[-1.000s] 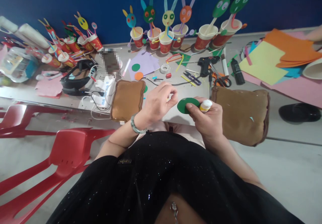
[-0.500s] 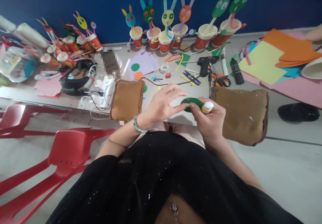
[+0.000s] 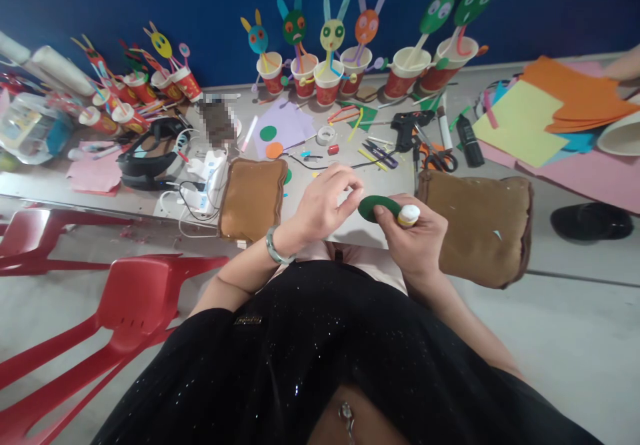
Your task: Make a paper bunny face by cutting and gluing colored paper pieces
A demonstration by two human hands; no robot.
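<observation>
My right hand [image 3: 417, 238] pinches a dark green paper oval [image 3: 377, 209] under its thumb. The same hand grips a glue stick [image 3: 409, 215] with a white top and a yellow band; its lower part is hidden in the palm. Just left of the oval, apart from it, my left hand [image 3: 325, 205] has its thumb and curled fingertips drawn together. Whether anything small is between them cannot be made out. Both hands are above the table's front edge [image 3: 350, 235].
Paper cups [image 3: 329, 88] with paper-faced straw figures line the back. Scissors [image 3: 440, 158], a glue gun [image 3: 405, 128] and tape [image 3: 327, 135] lie ahead. Brown cushions [image 3: 253, 198] flank my hands. Coloured paper [image 3: 530, 125] and another person's hand [image 3: 623, 65] are at right; a red chair [image 3: 135, 291] stands left.
My left thumb has come away from the green oval, and the left fingers have curled in. My right hand keeps the oval and the glue stick at nearly the same spot.
</observation>
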